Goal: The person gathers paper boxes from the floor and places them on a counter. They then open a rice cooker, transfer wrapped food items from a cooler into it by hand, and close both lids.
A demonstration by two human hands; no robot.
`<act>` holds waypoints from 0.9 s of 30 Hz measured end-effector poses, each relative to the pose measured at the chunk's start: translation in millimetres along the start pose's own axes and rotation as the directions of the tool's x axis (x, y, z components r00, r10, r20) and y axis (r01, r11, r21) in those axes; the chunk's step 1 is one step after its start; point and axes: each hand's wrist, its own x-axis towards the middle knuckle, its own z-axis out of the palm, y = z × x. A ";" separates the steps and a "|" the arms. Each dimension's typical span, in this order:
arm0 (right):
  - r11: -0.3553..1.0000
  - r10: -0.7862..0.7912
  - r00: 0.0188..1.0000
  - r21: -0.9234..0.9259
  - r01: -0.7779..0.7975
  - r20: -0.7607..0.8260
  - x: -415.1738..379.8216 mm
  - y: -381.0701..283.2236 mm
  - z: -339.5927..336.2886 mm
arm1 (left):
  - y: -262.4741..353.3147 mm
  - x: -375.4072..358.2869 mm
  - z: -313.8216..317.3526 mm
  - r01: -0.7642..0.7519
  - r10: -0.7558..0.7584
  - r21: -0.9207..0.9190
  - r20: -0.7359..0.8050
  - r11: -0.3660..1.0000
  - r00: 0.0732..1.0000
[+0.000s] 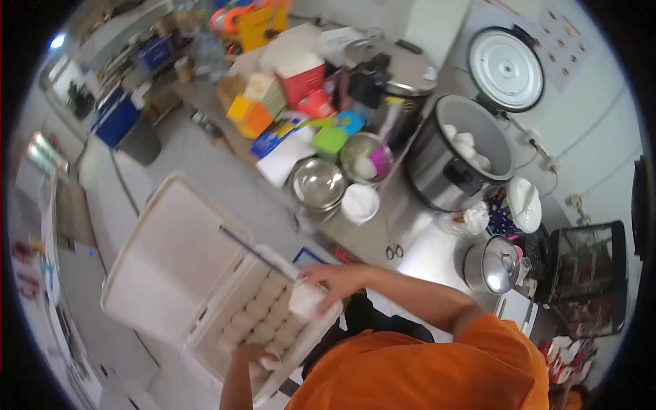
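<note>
A white lidded box (164, 253) stands open below me, its lid tipped back to the left. White round buns (256, 309) lie inside it in rows. My right hand (331, 283) is closed around a white rounded thing (307, 301) over the box's right end; its exact kind is blurred. Down at the near end of the box, my left hand (254, 353) has its fingers curled at a white bun (272, 360) among the others. A dark thin rod (249, 251) slants along the box's back edge.
A steel counter (403, 236) runs behind the box. On it are a large open cooker (459, 150) with white round pieces inside, a metal bowl (318, 183), a white cup (359, 203), scissors (394, 251) and a lidded pot (492, 264). Bags and boxes crowd its far end.
</note>
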 end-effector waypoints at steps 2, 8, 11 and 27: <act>0.947 -0.120 0.950 0.254 0.197 -0.289 -90.3 -42.4 -78.7 | 11.1 -19.2 -3.2 0.019 -0.017 -0.055 0.023 0.998 1.000; 0.928 0.300 0.216 0.337 0.158 -0.929 -300.3 -22.8 -277.6 | 66.2 -95.3 -43.2 0.074 -0.079 -0.252 -0.010 0.965 0.997; 0.909 0.409 0.053 0.412 0.067 -0.911 -370.8 32.4 -367.1 | 98.4 -138.5 -68.4 0.053 -0.103 -0.356 -0.123 0.933 0.987; 0.684 0.663 0.679 -0.115 -0.721 -0.316 -390.0 82.0 -460.6 | 392.3 -201.4 -203.4 -0.812 0.857 -0.583 -0.416 0.007 0.306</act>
